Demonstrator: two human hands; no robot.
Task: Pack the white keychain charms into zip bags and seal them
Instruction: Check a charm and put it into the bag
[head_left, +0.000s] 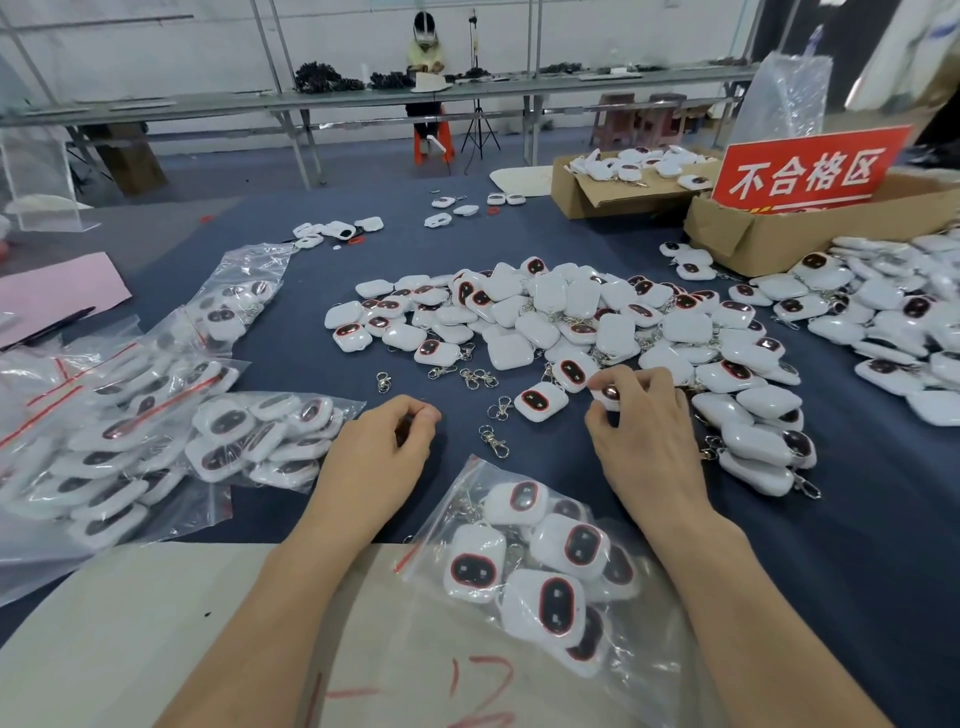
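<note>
While a white charm (608, 394) is pinched in the curled fingers of the right hand (644, 441) at the near edge of the pile (545, 312), the part-filled zip bag (470, 478) is seen nearer the body, between the forearms, its red-striped mouth turned toward the left hand (379, 457), whose fingers are curled; whether anything is held there cannot be told

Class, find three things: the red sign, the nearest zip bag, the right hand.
Red sign (810, 171), head view, centre of face.
Nearest zip bag (467, 475), head view, bare top corner.
Right hand (644, 431), head view, back of hand, pinching a charm (610, 392).
</note>
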